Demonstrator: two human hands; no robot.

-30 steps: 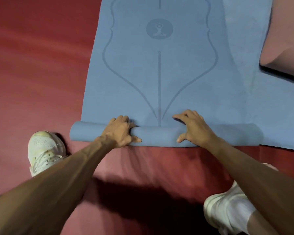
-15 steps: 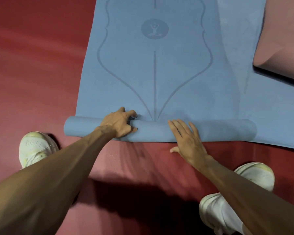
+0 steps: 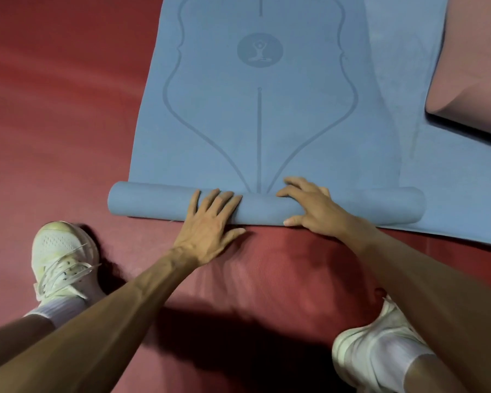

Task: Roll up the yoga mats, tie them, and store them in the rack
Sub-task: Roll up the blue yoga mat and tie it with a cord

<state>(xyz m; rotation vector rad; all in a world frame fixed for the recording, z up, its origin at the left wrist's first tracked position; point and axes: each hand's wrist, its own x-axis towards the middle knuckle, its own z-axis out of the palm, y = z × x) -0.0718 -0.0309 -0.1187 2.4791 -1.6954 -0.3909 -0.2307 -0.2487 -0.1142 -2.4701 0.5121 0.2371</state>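
A blue yoga mat (image 3: 267, 123) with a printed line pattern lies on the red floor, its near end rolled into a tube (image 3: 153, 201) running left to right. My left hand (image 3: 210, 225) lies flat with straight fingers on the near side of the roll, left of centre. My right hand (image 3: 312, 207) is curled over the top of the roll, right of centre, fingers on the far side and thumb on the near side.
A second blue mat (image 3: 459, 177) lies flat under and to the right of the first. A pink mat (image 3: 474, 69) lies at the top right. My white shoes (image 3: 60, 259) (image 3: 374, 358) stand on the red floor (image 3: 54, 109) on either side.
The roll has advanced a little up the mat. My left hand went from gripping the roll to lying flat on it; my right hand went from flat to curled over the roll.
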